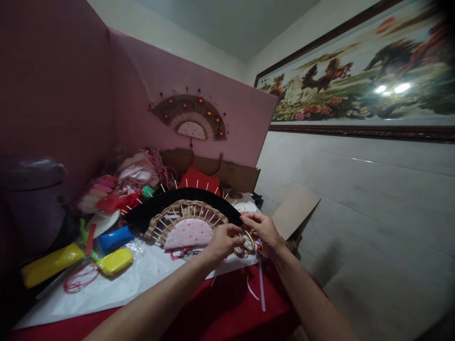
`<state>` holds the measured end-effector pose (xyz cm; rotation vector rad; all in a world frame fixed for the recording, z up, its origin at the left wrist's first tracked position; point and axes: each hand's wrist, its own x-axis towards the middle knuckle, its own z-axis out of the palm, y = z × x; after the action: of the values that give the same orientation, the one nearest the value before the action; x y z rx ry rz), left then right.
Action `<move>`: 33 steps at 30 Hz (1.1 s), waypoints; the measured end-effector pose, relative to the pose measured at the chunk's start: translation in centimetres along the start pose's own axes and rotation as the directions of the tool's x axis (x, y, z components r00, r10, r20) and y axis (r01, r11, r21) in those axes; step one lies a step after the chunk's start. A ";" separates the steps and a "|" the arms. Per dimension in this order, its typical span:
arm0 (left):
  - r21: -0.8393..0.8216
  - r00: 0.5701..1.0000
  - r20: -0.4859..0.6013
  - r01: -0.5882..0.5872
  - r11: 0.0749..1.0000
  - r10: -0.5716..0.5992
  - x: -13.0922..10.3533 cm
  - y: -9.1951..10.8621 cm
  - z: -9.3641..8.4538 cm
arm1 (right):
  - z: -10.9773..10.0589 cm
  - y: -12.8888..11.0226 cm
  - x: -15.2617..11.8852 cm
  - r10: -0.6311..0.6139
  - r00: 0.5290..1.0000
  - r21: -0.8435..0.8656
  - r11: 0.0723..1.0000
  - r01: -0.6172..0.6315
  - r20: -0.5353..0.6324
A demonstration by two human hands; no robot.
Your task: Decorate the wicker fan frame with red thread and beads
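A handmade fan lies in front of me, with a black band (pixel 199 194), a woven wicker arc (pixel 156 220) and a pink spotted half-round base (pixel 190 234). Thin pale sticks poke out past the band's upper edge. My right hand (pixel 265 232) is at the fan's right end, its thumb and forefinger pinched on a small red ball (pixel 241 217). Beside the base, my left hand (pixel 225 242) has its fingers curled together near the fan's lower right corner. Whatever its fingertips hold is hidden. A gold-coloured ring (pixel 250 240) shows between the hands.
Packs of yellow clay (pixel 115 262) and blue clay (pixel 114 239) lie left on white paper (pixel 142 274) over a red cloth (pixel 213 312). Red cord (pixel 81 278) is nearby. Another decorated fan (pixel 190 116) hangs on the pink panel behind. A cardboard piece (pixel 295 210) leans right.
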<state>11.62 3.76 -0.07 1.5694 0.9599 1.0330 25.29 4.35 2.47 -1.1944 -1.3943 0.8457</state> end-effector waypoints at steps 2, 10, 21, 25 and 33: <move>0.017 0.998 0.055 -0.009 1.000 0.008 -1.1 -0.5 0.7 | -0.7 -0.1 0.4 -0.006 0.999 -0.008 1.000 0.006 -0.040; 0.367 0.852 0.488 -0.398 0.840 0.190 -7.6 -1.3 -1.2 | -4.2 1.5 3.8 -0.197 0.893 -0.259 0.961 0.095 -0.404; 0.728 0.838 -0.037 -0.350 0.590 0.544 -6.5 -2.3 -4.7 | -0.9 4.2 2.7 -0.249 0.961 -0.651 0.751 0.112 -0.122; 0.813 0.821 -0.119 -0.242 0.530 0.558 -6.1 -2.6 -5.5 | -0.6 3.9 2.9 -0.250 0.965 -0.708 0.696 0.122 -0.079; 0.871 0.914 -0.182 -0.020 0.490 0.361 -6.0 -2.5 -6.0 | -0.3 4.2 3.1 -0.256 0.966 -0.764 0.630 0.140 -0.033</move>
<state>3.83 0.46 -2.55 2.4172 1.7693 1.0591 26.63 8.35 -0.67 -1.6374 -1.7920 -0.0450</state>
